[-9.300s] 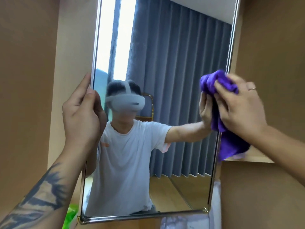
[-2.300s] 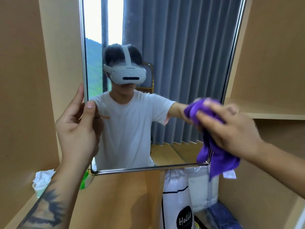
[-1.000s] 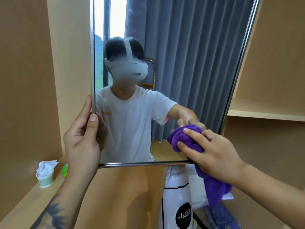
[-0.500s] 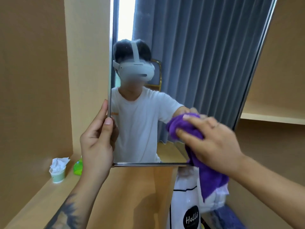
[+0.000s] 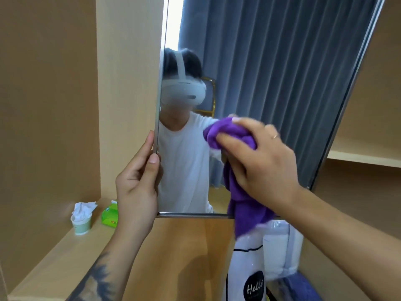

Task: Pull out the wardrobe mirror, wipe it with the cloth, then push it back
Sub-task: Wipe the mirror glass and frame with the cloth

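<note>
So the biggest thing here is the wardrobe (image 5: 50,105), tan wood panels on both sides, and its top and outer edges run out of frame. The mirror (image 5: 282,72) is pulled out in front of it, tilted a bit, with a thin metal frame; its top is cut off, and the bottom right corner is hidden behind the cloth and forearm. In the glass you get grey curtains, a strip of bright window and a person in a white t-shirt wearing a headset, partly cut by the mirror's left edge.

Below the mirror there's a white bag (image 5: 249,268) with "Hello" on a black circle, only partly visible. Something blue sits at the bottom right, can't tell what it is.

The cloth (image 5: 245,209) is purple, bunched up top against the glass around the lower middle of the mirror, the rest hanging down past the bottom rail.

The right hand (image 5: 260,157) has its fingers curled over the bunched cloth, pressing it on the glass. There's a ring on one finger. The left hand (image 5: 136,187) grips the mirror's left edge low down, thumb on the front, other fingers mostly hidden behind.

On the left shelf (image 5: 54,257): a green packet (image 5: 110,215), half hidden by the left wrist, and a small paper cup (image 5: 82,222) stuffed with crumpled tissue.
</note>
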`<control>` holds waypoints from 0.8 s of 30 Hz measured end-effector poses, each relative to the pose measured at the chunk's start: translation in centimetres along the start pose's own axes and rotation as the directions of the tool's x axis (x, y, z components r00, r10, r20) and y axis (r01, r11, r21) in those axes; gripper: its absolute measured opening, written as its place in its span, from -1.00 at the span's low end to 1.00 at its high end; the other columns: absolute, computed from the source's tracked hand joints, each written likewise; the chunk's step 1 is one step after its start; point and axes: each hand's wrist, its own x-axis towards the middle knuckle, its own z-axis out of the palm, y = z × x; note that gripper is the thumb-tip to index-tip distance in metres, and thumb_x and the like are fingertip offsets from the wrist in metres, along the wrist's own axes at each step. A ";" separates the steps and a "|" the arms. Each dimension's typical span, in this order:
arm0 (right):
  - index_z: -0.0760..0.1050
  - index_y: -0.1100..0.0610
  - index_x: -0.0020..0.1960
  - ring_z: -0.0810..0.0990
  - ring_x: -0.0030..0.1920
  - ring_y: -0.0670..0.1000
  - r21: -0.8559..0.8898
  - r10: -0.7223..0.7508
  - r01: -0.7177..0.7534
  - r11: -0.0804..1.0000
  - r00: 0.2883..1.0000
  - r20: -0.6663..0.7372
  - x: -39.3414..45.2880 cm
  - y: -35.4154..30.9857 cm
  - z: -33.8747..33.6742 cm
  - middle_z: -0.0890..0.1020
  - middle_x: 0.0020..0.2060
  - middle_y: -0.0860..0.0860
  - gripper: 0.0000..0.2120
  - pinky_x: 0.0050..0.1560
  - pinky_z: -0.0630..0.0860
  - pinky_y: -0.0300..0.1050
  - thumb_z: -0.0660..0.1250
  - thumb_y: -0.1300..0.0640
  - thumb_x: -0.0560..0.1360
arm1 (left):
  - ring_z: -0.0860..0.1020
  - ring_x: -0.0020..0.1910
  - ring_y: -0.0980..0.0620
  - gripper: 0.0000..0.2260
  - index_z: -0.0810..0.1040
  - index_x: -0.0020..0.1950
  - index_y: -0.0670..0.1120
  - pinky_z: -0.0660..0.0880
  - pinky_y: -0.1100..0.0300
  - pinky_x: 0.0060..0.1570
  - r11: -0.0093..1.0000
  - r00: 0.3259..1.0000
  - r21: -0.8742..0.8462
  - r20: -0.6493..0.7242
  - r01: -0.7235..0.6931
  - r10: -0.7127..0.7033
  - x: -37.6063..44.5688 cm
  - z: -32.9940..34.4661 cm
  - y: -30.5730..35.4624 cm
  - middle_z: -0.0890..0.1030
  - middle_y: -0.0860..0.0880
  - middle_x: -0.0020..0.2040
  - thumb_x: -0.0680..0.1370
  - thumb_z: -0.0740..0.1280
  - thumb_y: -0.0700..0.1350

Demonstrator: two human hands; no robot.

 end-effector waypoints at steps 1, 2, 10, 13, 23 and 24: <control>0.66 0.00 0.28 0.59 -0.03 0.28 0.024 0.075 -0.075 0.997 0.997 -0.022 0.7 -0.6 0.2 0.61 0.30 0.16 -0.69 -0.31 0.60 0.11 0.45 0.17 0.56 | 0.49 0.06 0.05 -0.63 0.59 0.37 0.39 0.36 -0.03 0.28 1.000 1.000 0.004 0.001 -0.010 0.010 -0.1 -0.1 0.0 0.73 0.00 0.21 0.56 0.40 0.15; 0.66 0.01 0.28 0.59 -0.03 0.29 0.035 0.097 -0.095 0.995 0.995 -0.034 0.7 -1.4 0.5 0.61 0.29 0.17 -0.68 -0.30 0.60 0.13 0.45 0.19 0.55 | 0.46 0.00 0.04 -0.63 0.59 0.37 0.39 0.36 0.00 0.21 1.000 1.000 0.006 0.007 -0.017 0.017 -0.1 -0.2 0.0 0.72 0.07 0.03 0.57 0.40 0.14; 0.70 0.04 0.22 0.62 -0.12 0.26 0.041 -0.261 0.259 0.965 0.965 0.040 -1.3 -3.7 2.2 0.68 0.18 0.22 -0.71 -0.25 0.60 0.13 0.31 0.26 0.61 | 0.50 0.50 0.05 -0.63 0.67 0.32 0.29 0.41 0.09 0.51 0.995 0.996 -0.094 0.090 0.015 -0.007 0.1 -0.2 0.8 0.61 0.07 0.44 0.67 0.31 -0.14; 0.67 0.03 0.26 0.60 -0.03 0.26 0.026 -0.052 0.054 0.998 0.997 -0.059 1.2 -4.2 2.5 0.64 0.24 0.20 -0.70 -0.17 0.58 0.12 0.39 0.24 0.57 | 0.51 0.49 0.04 -0.61 0.68 0.32 0.21 0.46 0.23 0.41 0.984 0.993 -0.172 0.111 0.055 -0.036 0.1 -0.1 1.0 0.61 0.02 0.44 0.67 0.28 -0.21; 0.66 0.02 0.27 0.61 -0.03 0.25 0.051 -0.151 0.153 0.987 0.987 -0.047 1.9 -6.5 3.2 0.65 0.21 0.19 -0.72 -0.22 0.54 0.08 0.33 0.19 0.61 | 0.70 0.08 0.19 -0.57 0.70 0.33 0.09 0.59 0.38 0.00 0.930 0.980 -0.334 0.171 0.151 -0.097 0.2 -0.6 1.8 0.69 0.09 0.24 0.64 0.13 -0.15; 0.65 0.02 0.28 0.61 0.01 0.26 0.050 -0.077 0.082 0.995 0.993 -0.088 2.6 -6.5 3.4 0.64 0.22 0.18 -0.72 -0.20 0.54 0.08 0.36 0.19 0.60 | 0.69 0.19 0.15 -0.57 0.69 0.35 0.06 0.59 0.36 0.06 0.923 0.977 -0.350 0.184 0.163 -0.103 0.2 -0.6 1.7 0.69 0.04 0.29 0.66 0.11 -0.15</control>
